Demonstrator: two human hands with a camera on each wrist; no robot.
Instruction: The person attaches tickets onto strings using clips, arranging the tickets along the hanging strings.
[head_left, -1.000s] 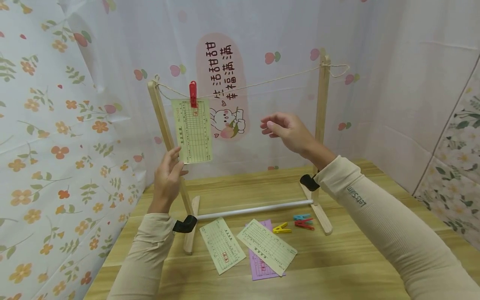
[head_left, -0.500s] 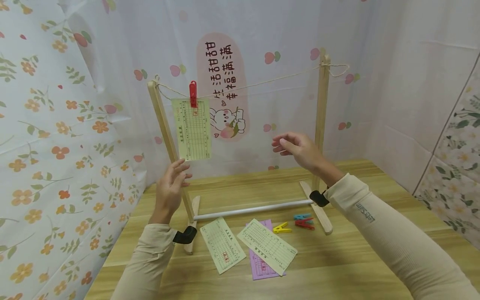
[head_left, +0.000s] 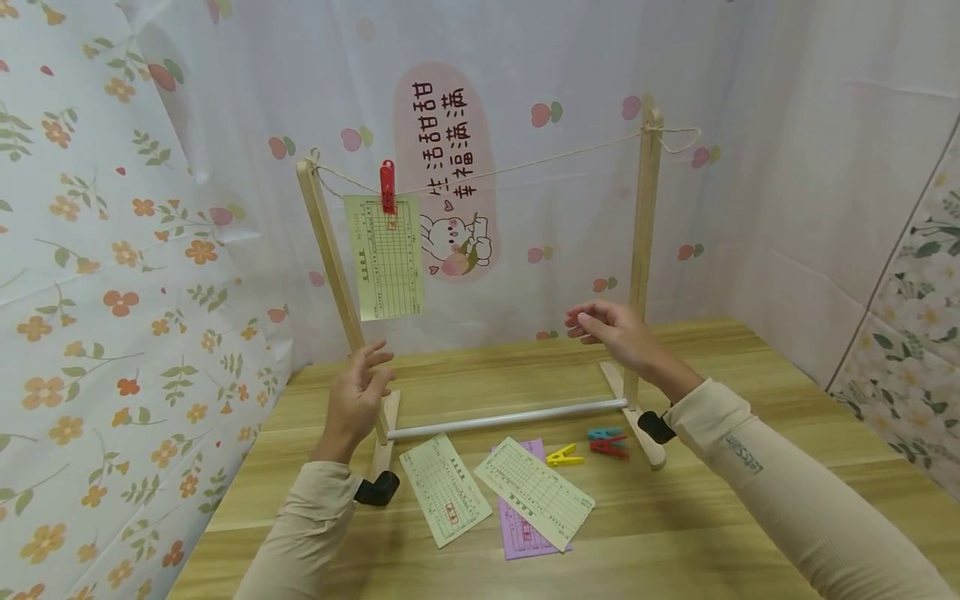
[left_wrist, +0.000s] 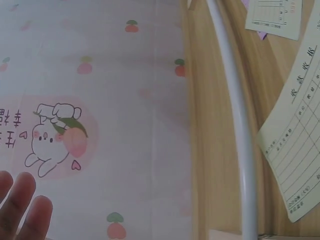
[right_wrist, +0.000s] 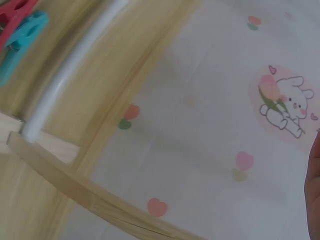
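From afar I see the green slip (head_left: 437, 487) lying before the left half of the white bar (head_left: 510, 417), long axis slanting away from it, nearer the loosely spread left hand (head_left: 356, 402) by its left end than the right hand (head_left: 617, 335), loosely curled above its right, both empty.

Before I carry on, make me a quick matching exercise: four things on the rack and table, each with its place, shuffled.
1. Purple slip
2. Yellow peg
3. Hanging slip
4. Rod

A. Clipped to the string by a red peg
B. Low, between the posts
C. Partly under a pale slip
D. Just left of the blue peg

Pairs: 1-C, 2-D, 3-A, 4-B.
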